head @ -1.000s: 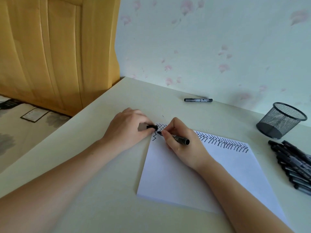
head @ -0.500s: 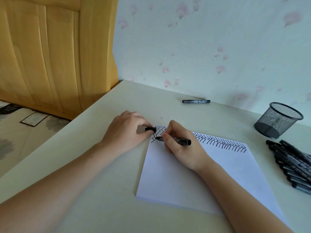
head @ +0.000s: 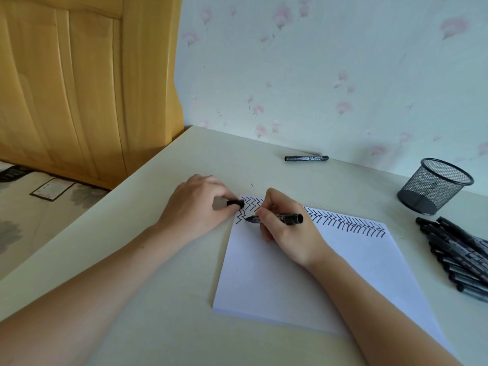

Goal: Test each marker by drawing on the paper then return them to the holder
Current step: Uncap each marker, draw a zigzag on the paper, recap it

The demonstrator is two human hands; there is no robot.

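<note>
A white paper pad (head: 277, 276) lies on the desk with black zigzag marks along its top edge. My right hand (head: 287, 231) grips an uncapped black marker (head: 286, 218), its tip on the paper at the pad's top left corner. My left hand (head: 198, 204) rests on the desk at that corner and pinches the marker's black cap (head: 235, 203). A black mesh holder (head: 434, 186) stands at the right, apparently empty. Several black markers (head: 459, 254) lie in a pile near the right edge. One capped marker (head: 306, 158) lies alone by the wall.
The cream desk (head: 163, 260) meets a flowered wall at the back. A wooden headboard (head: 79, 83) and a bed stand beyond the desk's left edge.
The marker tip has moved slightly left and down, adding to a second zigzag row at the pad's corner. My left hand has kept its place with the cap.
</note>
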